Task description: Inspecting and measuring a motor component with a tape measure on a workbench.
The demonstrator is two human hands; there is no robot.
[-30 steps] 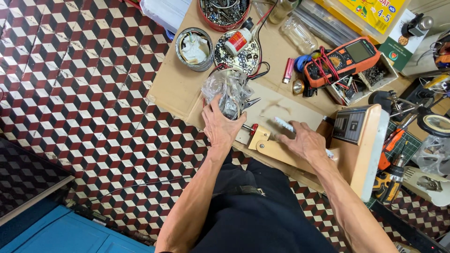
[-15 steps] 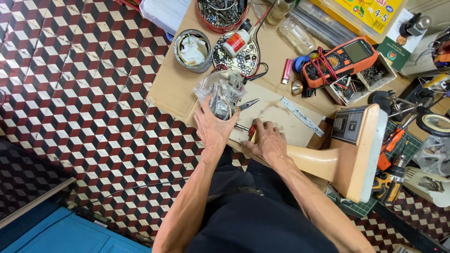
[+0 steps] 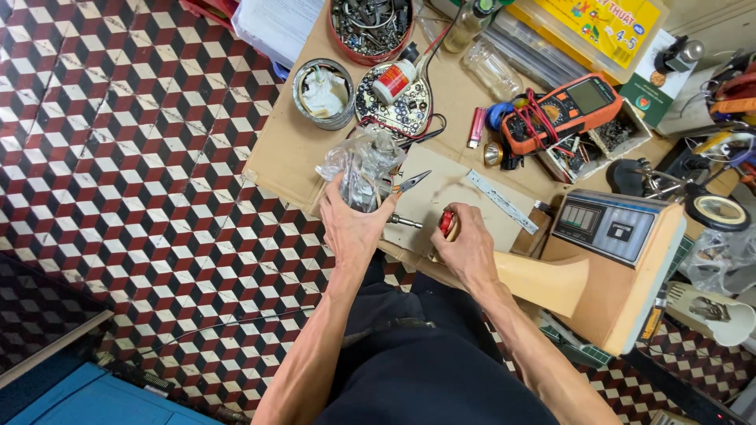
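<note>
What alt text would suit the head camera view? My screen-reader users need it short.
Seen from above, a person's left hand grips a crumpled clear plastic bag while the right hand closes on a red-handled tool over a sheet of cardboard. Pliers, an orange multimeter and tins of small parts lie around.
</note>
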